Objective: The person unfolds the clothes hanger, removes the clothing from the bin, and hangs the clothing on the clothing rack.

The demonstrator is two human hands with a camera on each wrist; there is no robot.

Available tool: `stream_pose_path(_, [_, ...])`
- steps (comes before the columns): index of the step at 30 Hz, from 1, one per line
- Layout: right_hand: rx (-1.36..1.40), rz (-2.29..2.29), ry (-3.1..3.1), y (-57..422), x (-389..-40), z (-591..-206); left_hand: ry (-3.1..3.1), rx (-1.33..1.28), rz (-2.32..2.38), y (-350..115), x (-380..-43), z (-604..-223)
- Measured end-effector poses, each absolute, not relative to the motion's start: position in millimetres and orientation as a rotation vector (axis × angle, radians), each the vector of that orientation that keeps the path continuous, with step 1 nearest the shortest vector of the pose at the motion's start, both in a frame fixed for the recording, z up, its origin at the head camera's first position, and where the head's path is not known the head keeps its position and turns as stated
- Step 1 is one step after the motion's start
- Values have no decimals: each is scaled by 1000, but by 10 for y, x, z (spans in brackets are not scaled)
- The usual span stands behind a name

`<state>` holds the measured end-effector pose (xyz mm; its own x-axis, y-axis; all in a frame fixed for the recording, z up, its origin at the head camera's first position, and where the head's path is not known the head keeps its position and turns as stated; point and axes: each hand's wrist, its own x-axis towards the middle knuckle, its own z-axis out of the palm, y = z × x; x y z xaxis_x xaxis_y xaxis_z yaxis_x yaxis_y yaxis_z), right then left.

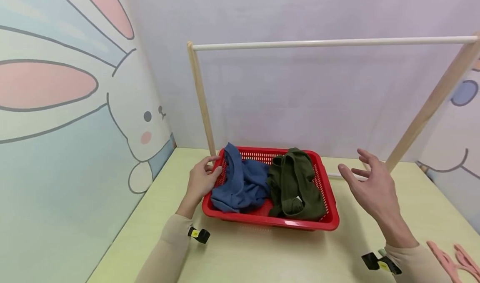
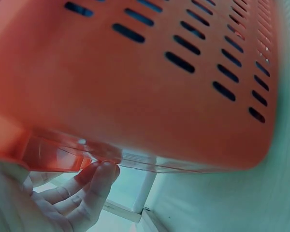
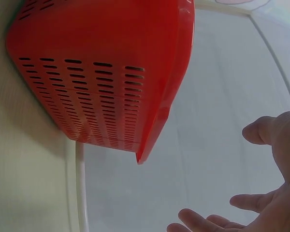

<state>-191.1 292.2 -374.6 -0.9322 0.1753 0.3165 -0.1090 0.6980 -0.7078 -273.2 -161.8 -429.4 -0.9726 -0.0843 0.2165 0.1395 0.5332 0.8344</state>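
A red plastic basket (image 1: pixel 271 221) with slotted walls stands on the pale tabletop. Inside it, a crumpled blue garment (image 1: pixel 241 185) lies at the left and a dark green garment (image 1: pixel 298 183) at the right. My left hand (image 1: pixel 200 179) is at the basket's left rim, with loosely bent fingers; in the left wrist view, its fingertips (image 2: pixel 106 170) come close to or touch the basket. My right hand (image 1: pixel 375 187) hovers to the right of the basket, apart from it, with fingers and thumb spread and holding nothing.
Behind the basket stands a rack with wooden posts (image 1: pixel 202 99) and a white top rail (image 1: pixel 330 43). Pink hangers (image 1: pixel 448 260) lie at the lower right. Walls with rabbit drawings (image 1: pixel 138 124) flank the table, and a plain wall (image 1: pixel 300 103) closes the back.
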Motion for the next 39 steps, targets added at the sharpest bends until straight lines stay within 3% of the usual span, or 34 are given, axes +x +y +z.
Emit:
stream_pose_path(12, [-127,1128,-2484,3063,-1799,-3615,-2577,-14,-1414,-1722,-2678,-4271])
stream_pose_path(22, [-327,1067,-2437,3549,-1558,-3460,-2589,-32,-1424,-1690,-2723,-4259])
stream_pose_path(39, [-647,1025,-2385,4125,-1212,-3723,-2597,-43,-1426,-1690,-2739,-4275])
